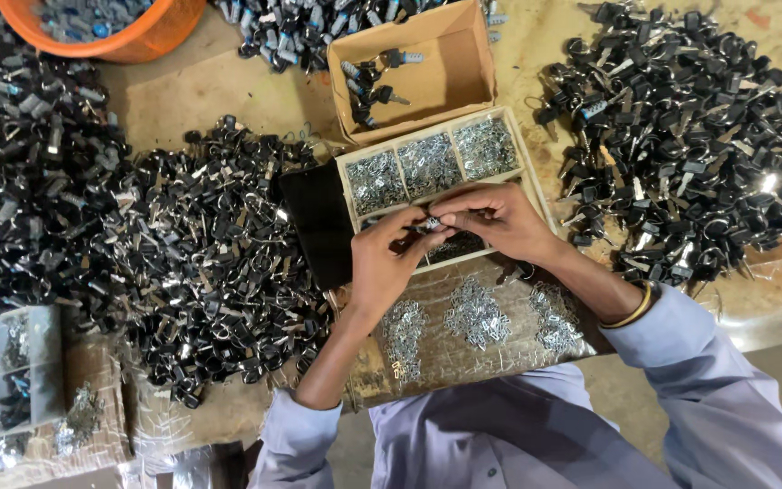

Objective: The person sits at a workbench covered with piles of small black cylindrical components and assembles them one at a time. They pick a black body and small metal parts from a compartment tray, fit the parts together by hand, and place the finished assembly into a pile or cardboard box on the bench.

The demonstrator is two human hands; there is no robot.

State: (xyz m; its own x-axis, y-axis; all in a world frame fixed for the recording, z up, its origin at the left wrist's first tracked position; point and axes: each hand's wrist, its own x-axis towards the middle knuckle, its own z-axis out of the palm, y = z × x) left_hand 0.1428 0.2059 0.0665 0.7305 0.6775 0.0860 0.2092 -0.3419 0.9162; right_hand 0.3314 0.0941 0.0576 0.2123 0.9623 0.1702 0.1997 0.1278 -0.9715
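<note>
While pinched over the divided tray | left hand, right hand | fingers closed on small metal part

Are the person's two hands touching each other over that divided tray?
Touching. The head view shows the fingertips of the left hand and right hand meeting around a small metal piece above the divided tray, with no gap.
</note>
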